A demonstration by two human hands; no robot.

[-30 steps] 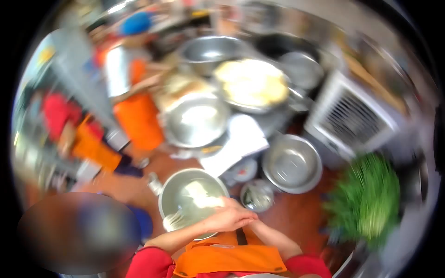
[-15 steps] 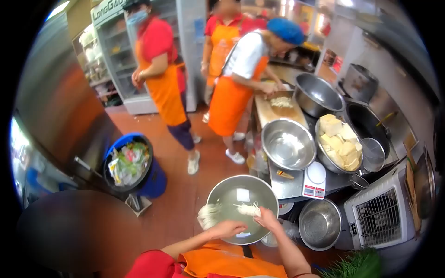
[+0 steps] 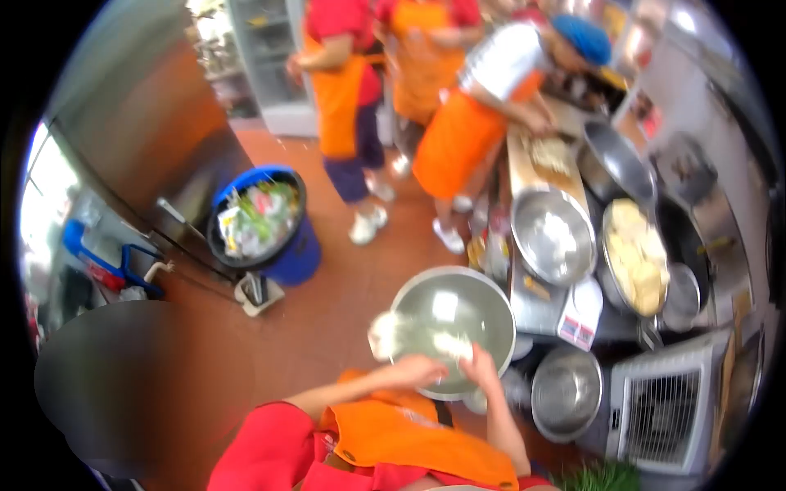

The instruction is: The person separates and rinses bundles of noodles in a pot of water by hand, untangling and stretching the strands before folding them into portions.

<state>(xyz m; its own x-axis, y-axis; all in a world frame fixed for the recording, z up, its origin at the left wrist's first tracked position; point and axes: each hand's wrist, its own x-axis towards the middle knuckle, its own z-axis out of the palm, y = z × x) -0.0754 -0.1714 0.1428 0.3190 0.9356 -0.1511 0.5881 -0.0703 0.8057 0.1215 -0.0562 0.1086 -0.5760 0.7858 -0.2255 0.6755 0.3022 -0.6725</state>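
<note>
A large steel bowl point(image 3: 491, 307) of cloudy liquid sits in front of my apron. My right hand point(image 3: 481, 367) reaches over its near right side, fingers closed on a bunch of thin white strands point(image 3: 451, 344) that looks like enoki mushrooms. Over the near rim, my left hand point(image 3: 422, 371) has curled fingers pointing at that bunch; what they hold, if anything, is hidden. A second white bunch point(image 3: 383, 335) shows at the bowl's left rim, smeared by motion; whether it touches the bowl I cannot tell.
A blue bin point(image 3: 291, 250) full of scraps stands on the left. The counter at right carries an empty steel bowl point(image 3: 555, 237), pale yellow blocks point(image 3: 634, 254) in another bowl and a white scale point(image 3: 581, 313). Below is a perforated steel basin point(image 3: 566, 394). Co-workers stand behind; one point(image 3: 483, 131) leans over a board.
The head view has turned, so the surroundings sit further right and higher. Both hands stay at the bowl, the right still holding the white bunch. The leftmost co-worker's feet have moved closer together.
</note>
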